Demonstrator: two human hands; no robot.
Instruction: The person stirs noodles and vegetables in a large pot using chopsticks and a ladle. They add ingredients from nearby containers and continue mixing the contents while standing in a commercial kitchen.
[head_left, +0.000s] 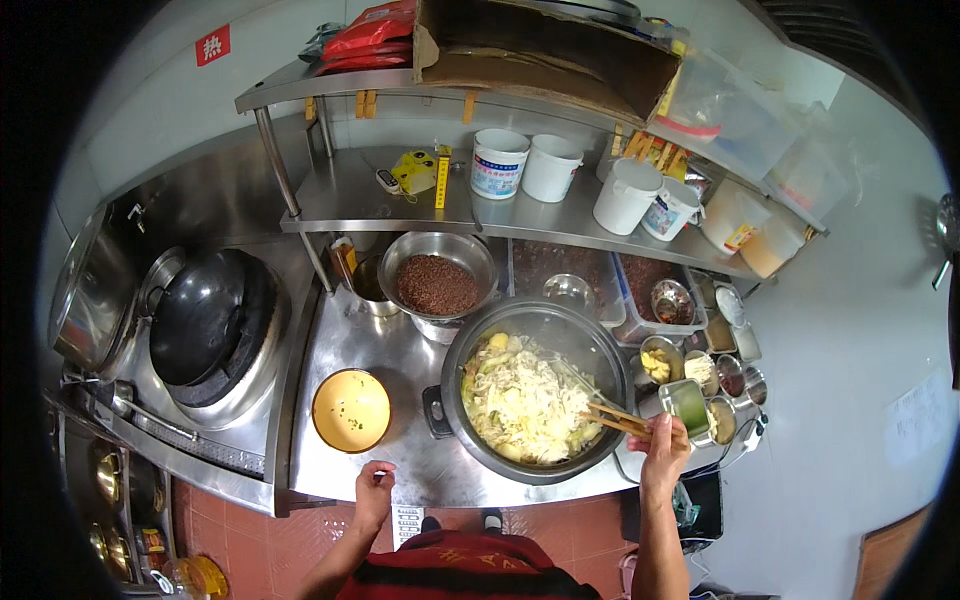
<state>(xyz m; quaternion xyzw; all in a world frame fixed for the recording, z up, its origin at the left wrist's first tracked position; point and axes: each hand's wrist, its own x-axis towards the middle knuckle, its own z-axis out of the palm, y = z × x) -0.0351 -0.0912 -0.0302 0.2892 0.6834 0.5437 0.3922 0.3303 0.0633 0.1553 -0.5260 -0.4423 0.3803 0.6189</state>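
My right hand (661, 448) grips a pair of wooden chopsticks (616, 418). Their tips reach past the right rim of a large black pot (454, 360) into the pale shredded food (523, 401) there. Yellow and green pieces show around the edge of the shreds. A metal utensil handle (574, 375) also sticks out of the food. Near the counter's front edge, my left hand (373, 491) is loosely curled, and nothing shows in it. Beyond that hand stands a yellow bowl (351, 409) with a dark rim and a few green bits inside.
Left of the steel counter (322, 480), a black wok (199, 319) rests on a burner. Behind the pot are a steel basin (397, 255) of reddish-brown granules and plastic bins (622, 289). Ingredient containers (686, 405) crowd the right. White buckets (499, 169) line the low shelf (352, 202).
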